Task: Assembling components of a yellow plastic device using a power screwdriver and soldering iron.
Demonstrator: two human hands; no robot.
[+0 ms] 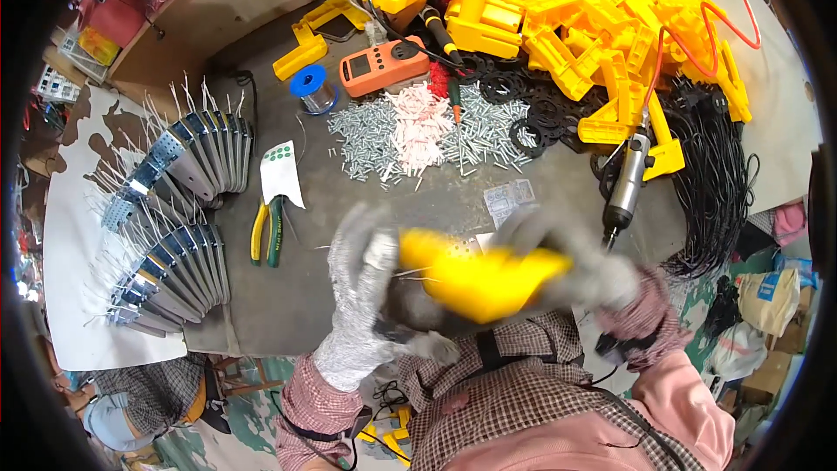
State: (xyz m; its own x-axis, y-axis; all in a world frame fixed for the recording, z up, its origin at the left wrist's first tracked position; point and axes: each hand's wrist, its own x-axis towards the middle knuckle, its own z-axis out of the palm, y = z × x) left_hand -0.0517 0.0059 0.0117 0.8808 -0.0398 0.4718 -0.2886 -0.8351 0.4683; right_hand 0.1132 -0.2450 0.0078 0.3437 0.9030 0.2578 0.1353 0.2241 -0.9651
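A yellow plastic housing (488, 277), smeared by motion, is held in front of me near the table's front edge. My left hand (362, 296), in a grey glove, grips its left end, where a dark rounded part (413, 305) shows and thin pale wires stick out. Around the housing's right end is my gloved right hand (580, 262), blurred, with its fingers bent. An air screwdriver (626, 183) hangs on a red hose just beyond the right hand. Behind the housing lies a small printed grey sheet (508, 199).
Yellow housings (558, 9) are heaped at the back. Screws (366, 135), pink sleeves (417, 126), black rings (547, 113), an orange meter (384, 67) and a solder spool (312, 89) lie mid-table. Pliers (275, 231) and wired circuit boards (179, 275) are left; black cables (711, 174) right.
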